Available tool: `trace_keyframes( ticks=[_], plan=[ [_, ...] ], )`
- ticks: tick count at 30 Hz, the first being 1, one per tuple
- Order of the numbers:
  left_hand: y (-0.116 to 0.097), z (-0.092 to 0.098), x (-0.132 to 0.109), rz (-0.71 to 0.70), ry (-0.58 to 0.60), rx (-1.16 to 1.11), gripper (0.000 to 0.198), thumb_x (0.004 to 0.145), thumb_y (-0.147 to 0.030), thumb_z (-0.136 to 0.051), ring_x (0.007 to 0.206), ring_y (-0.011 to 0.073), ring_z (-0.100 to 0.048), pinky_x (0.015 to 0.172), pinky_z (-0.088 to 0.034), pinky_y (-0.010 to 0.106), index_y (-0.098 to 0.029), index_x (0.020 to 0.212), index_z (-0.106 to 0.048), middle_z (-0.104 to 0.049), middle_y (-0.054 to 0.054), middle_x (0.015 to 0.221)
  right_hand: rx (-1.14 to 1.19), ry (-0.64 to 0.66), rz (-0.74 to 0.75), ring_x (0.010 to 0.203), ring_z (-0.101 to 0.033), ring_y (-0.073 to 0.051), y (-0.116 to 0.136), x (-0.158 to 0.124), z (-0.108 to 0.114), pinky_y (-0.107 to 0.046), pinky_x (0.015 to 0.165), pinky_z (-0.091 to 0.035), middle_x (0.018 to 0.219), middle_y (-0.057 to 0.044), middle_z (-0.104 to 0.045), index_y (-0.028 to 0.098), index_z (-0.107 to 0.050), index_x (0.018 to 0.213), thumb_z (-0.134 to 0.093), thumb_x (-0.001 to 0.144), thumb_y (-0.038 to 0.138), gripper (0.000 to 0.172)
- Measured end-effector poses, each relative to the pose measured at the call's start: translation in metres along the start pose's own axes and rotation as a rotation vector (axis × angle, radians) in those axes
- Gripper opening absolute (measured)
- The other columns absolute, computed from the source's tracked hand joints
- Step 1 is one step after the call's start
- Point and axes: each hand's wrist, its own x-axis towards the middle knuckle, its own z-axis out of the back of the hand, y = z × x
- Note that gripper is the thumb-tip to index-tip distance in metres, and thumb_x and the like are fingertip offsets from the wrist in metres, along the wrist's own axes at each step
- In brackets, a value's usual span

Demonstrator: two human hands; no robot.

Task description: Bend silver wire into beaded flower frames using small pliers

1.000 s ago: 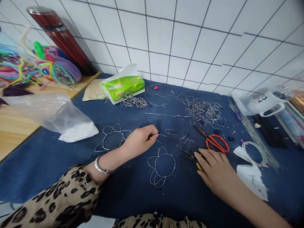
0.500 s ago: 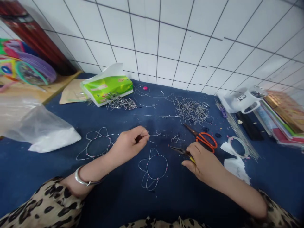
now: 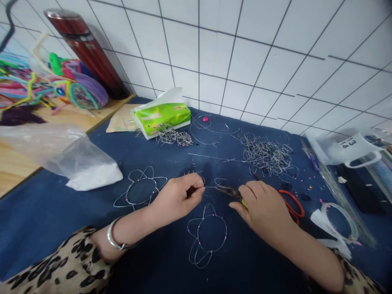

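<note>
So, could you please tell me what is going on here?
A person's left hand pinches a thin silver wire, while the right hand holds dark-nosed pliers with yellow handles, their tips at the wire's other end. On the dark blue cloth lies a looped silver wire ring with pink beads, and a similar beaded ring lies beyond the left forearm.

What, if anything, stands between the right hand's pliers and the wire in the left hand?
Nothing visible: the pliers in the right hand appear to meet the wire just beyond the left hand pinching it.
</note>
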Motion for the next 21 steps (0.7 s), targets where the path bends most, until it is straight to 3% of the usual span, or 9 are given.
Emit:
trace_keyframes(
  ticks=[8, 16, 21],
  plan=[
    [0.0023, -0.0015, 0.0017, 0.029, 0.086, -0.035, 0.010, 0.082, -0.017, -0.048, 0.053, 0.0061, -0.042, 0.049, -0.034, 0.018, -0.016, 0.073, -0.050, -0.049, -0.003, 0.063, 0.087, 0.001, 0.047, 0.073, -0.047, -0.019, -0.0091, -0.0009, -0.0116, -0.032, 0.063, -0.033, 0.078, -0.005, -0.054, 0.016, -0.056, 0.091, -0.044, 0.089, 0.042, 0.028],
    [0.0011, -0.0032, 0.0001, 0.039, 0.095, -0.135, 0.008, 0.086, -0.020, -0.047, 0.054, 0.0059, -0.049, 0.052, -0.040, 0.018, -0.017, 0.081, -0.051, -0.052, -0.003, 0.066, 0.109, -0.025, 0.064, 0.072, -0.048, -0.018, -0.0046, -0.0046, -0.0114, -0.030, 0.061, -0.033, 0.077, -0.005, -0.055, 0.016, -0.058, 0.089, -0.045, 0.089, 0.040, 0.027],
    [0.0017, -0.0050, -0.0011, -0.046, 0.103, -0.194, 0.011, 0.089, -0.020, -0.047, 0.054, 0.0055, -0.056, 0.056, -0.046, 0.018, -0.018, 0.090, -0.058, -0.058, -0.003, 0.067, 0.133, -0.020, 0.059, 0.072, -0.049, -0.017, -0.0033, -0.0035, -0.0108, -0.030, 0.061, -0.035, 0.077, -0.005, -0.056, 0.016, -0.058, 0.089, -0.044, 0.089, 0.041, 0.028]
  ],
)
